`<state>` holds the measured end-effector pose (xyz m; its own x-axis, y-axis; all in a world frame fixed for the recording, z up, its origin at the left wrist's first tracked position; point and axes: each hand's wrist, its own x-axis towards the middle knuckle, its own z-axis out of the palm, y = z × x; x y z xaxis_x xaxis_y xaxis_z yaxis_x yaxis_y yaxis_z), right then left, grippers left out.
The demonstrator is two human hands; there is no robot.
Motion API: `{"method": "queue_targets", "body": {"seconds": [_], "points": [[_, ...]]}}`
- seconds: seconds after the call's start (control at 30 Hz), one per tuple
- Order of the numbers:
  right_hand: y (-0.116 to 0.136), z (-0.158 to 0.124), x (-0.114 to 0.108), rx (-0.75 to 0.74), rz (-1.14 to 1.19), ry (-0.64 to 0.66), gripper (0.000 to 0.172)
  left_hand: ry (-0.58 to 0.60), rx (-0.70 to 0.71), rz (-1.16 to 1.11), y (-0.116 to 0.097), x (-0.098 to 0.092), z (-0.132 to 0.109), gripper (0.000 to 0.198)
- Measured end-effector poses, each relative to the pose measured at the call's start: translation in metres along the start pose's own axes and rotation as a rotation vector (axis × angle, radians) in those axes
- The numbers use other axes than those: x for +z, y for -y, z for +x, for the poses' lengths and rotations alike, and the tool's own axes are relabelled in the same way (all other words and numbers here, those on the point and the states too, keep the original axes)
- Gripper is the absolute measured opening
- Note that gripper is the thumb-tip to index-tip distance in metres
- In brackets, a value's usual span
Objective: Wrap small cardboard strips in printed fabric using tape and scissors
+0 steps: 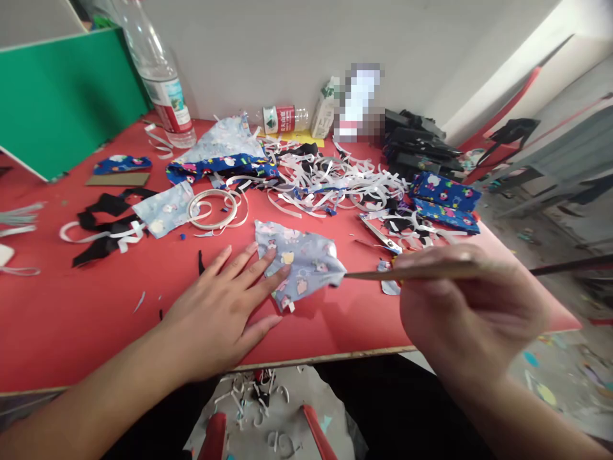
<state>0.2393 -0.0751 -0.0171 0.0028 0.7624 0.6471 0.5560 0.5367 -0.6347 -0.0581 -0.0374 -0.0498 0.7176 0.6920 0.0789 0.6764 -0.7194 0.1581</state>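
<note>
Nearest the camera, a slim pointed tool (421, 273) is clamped in the right hand (472, 326), and its tip is met by the right corner of a pale printed cloth (311, 255), which is drawn to a point there. From the left, a green panel (71, 96), black strips (103, 220), a large plastic bottle (167, 102) and a pale ring (211, 224) are seen. The left hand (225, 303) is laid flat, its fingers apart, over the cloth's left side on the red desk (345, 332). Beyond, white strips (335, 179) are heaped; farther right, scissors (383, 236) and folded blue printed cloth (445, 195) are placed.
</note>
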Motion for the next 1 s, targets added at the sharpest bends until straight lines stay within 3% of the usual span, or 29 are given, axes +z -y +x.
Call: {"method": "queue_targets", "body": {"seconds": [0.07,0.1,0.27,0.33,0.43,0.5,0.63,0.77,0.9,1.0], "points": [[-0.007,0.009,0.002,0.113,0.151,-0.317,0.026,-0.031,0.011,-0.002,0.0,0.001,-0.001,0.064],[-0.011,0.014,0.001,0.154,0.19,-0.375,0.024,-0.054,0.016,-0.003,-0.001,0.0,-0.002,0.062],[-0.031,0.026,-0.006,0.302,0.171,-0.392,0.007,-0.219,0.073,-0.051,-0.008,-0.009,-0.008,0.065],[-0.036,0.023,-0.005,0.279,0.092,-0.324,0.023,-0.242,0.13,-0.105,-0.008,-0.013,-0.01,0.056],[-0.034,0.017,-0.001,0.191,-0.018,-0.136,0.029,-0.165,0.214,-0.128,-0.009,-0.015,-0.011,0.046],[-0.027,0.015,0.001,0.148,-0.063,-0.091,0.034,-0.12,0.214,-0.072,-0.016,-0.015,-0.009,0.052],[-0.01,0.015,0.002,0.153,-0.147,-0.075,0.045,-0.15,0.175,-0.077,-0.036,-0.015,0.002,0.061],[0.002,0.012,0.003,0.165,-0.077,0.018,0.056,-0.271,0.29,-0.106,-0.026,-0.015,0.021,0.026],[0.007,0.011,0.002,0.109,-0.093,0.077,0.041,-0.113,0.277,-0.024,-0.006,-0.009,0.03,0.035],[0.013,0.012,0.005,0.083,-0.09,0.069,0.03,-0.045,0.137,0.029,-0.022,-0.003,0.027,0.054]]}}
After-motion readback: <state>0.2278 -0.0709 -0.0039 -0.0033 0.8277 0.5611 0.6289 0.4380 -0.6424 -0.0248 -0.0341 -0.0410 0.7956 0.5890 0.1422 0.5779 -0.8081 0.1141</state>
